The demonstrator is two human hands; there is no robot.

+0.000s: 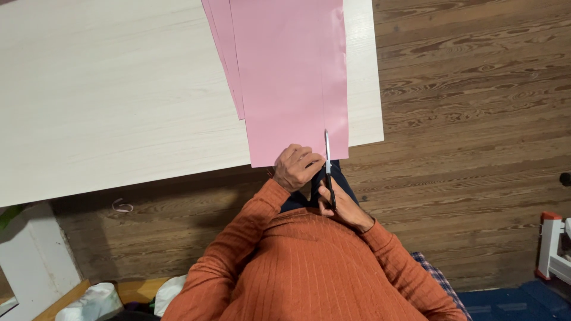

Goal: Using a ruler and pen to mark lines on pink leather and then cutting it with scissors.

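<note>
Pink paper [291, 83] pinched by left hand [295, 166] fingers; right hand [345, 205] fingers grip scissors [328, 169] cutting its edge.

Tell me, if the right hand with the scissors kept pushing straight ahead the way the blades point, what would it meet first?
The right hand points the scissors up the pink paper, so they would likely meet more of that sheet first, lying on the white table.
</note>
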